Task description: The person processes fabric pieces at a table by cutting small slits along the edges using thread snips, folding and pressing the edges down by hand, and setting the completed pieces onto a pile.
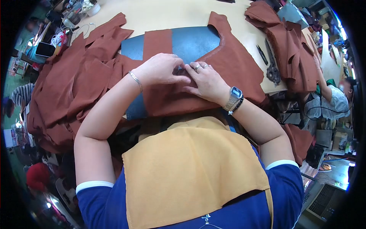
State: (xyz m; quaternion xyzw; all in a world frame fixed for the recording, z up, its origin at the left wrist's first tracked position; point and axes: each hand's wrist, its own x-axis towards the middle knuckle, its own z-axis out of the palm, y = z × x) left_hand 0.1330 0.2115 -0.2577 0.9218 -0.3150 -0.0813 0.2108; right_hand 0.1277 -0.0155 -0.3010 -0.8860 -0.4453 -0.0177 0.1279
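A rust-brown fabric piece (236,65) lies over a dark blue board (194,40), and a narrower rust-brown strip (157,41) crosses the board's left part. My left hand (162,69), with a chain bracelet at the wrist, rests over the fabric with its fingers curled inward. Close to it, fingertips nearly meeting, is my right hand (206,80), with rings and a silver watch. Both hands have bent fingers pressed toward the cloth near the board's middle. Whatever lies between the fingertips is too small or hidden to make out.
Rust-brown fabric is heaped at the left (65,87) and right (295,57) of the table (152,15). Black scissors (272,70) and a dark pen-like tool (262,55) lie right of the board. A phone (45,49) is far left. Another person (335,97) sits at the right.
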